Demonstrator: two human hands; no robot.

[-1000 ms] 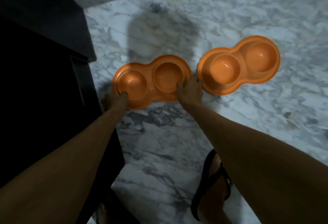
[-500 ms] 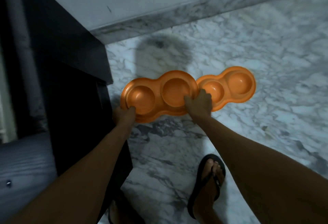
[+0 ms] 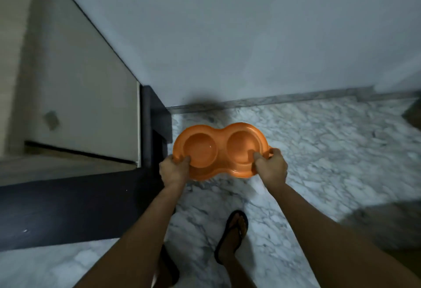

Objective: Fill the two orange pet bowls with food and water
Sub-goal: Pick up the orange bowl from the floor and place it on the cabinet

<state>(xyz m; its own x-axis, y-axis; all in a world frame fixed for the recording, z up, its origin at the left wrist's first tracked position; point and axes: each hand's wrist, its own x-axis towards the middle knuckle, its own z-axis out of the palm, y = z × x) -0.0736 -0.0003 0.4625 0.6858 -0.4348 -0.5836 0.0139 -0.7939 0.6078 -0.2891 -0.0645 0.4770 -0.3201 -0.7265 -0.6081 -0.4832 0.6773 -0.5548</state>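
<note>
- Head view: the left hand (image 3: 174, 170) and the right hand (image 3: 271, 167) are each gripping one end of the bowl (image 3: 219, 151), with the thumbs lying inside the wells. It is hanging in the middle of the frame, above the floor (image 3: 319, 151).
- An orange edge is showing under it. I judge the second bowl (image 3: 205, 176) is nesting below, but I cannot tell for sure.
- It is looking like stiff, light, smooth plastic, with both wells empty. Holding it at the two ends is keeping it level, which will matter once water is in.
- Compared with a second ago, the bowl is no longer lying on the floor beside the other one. It is raised, and the wall (image 3: 250, 37) is now filling the upper frame.
</note>
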